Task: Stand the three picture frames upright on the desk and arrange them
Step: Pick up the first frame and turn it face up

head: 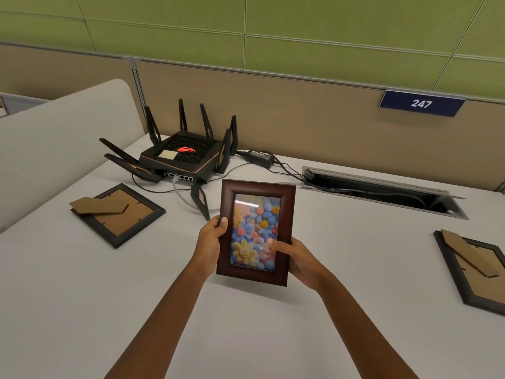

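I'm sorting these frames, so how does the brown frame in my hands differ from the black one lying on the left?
The brown frame is held upright in both hands, its flower picture facing you; the black frame on the left lies face down on the desk, showing its cardboard back and stand. The brown frame's moulding looks wider, the black frame's thinner. Both are rectangular.

Counter (355, 310): three picture frames. Centre frame (257, 231), picture side up, held above the counter between left hand (211, 242) and right hand (296, 259). Left frame (119, 214), face down, near the left partition (54, 149). Right frame (476, 272), face down, at the right edge. Router (181, 157) behind the centre frame; power adapter (259, 157) to its right; cable well (382, 191) further right, before the back panel. Number plate (421, 103) on that panel.
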The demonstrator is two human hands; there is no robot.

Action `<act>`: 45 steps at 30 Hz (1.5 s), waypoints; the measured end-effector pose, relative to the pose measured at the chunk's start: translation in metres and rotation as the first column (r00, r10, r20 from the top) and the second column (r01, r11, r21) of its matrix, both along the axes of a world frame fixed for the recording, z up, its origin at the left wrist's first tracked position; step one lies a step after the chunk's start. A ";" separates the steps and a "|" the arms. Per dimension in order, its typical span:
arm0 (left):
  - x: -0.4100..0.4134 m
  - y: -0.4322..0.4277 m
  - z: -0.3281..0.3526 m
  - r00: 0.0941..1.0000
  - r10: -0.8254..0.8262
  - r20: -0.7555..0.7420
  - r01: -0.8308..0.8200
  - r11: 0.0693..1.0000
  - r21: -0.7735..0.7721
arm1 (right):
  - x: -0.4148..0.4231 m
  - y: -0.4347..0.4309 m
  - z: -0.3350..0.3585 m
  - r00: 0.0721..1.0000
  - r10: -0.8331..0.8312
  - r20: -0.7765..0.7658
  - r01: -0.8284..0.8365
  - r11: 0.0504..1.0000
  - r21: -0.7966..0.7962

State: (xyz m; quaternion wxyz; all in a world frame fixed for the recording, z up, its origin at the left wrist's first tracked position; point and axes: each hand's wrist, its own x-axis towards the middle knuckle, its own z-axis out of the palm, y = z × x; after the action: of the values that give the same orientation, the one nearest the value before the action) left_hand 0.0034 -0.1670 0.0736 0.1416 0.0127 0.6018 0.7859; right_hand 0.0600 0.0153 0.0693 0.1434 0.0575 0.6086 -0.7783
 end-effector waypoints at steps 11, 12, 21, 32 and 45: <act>-0.007 -0.003 -0.009 1.000 0.013 -0.018 -0.014 0.998 -0.065 | -0.015 -0.008 -0.022 0.995 -0.097 0.015 0.097 0.995 -0.006; -0.007 -0.003 -0.010 1.000 0.015 -0.025 -0.016 0.997 -0.070 | -0.016 -0.007 -0.023 0.995 -0.098 0.014 0.098 0.995 -0.013; -0.006 -0.003 -0.013 0.999 0.014 -0.046 -0.020 0.992 -0.127 | -0.020 -0.003 -0.025 0.996 -0.077 0.045 0.077 0.997 0.015; 0.005 -0.023 -0.007 0.930 0.205 -0.306 -0.333 0.824 -0.458 | -0.003 0.014 0.023 0.762 -0.417 -0.494 0.624 0.677 0.391; -0.008 -0.087 0.003 0.798 0.332 -0.503 -0.598 0.539 -0.593 | -0.031 -0.112 0.064 0.546 0.011 -0.838 0.605 0.687 0.403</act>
State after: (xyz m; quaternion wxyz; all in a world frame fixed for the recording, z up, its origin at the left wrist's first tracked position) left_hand -0.0045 -0.2541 0.0763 -0.1861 -0.0760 0.8574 0.4737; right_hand 0.0285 -0.0965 0.1330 -0.3154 -0.1334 0.8157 -0.4661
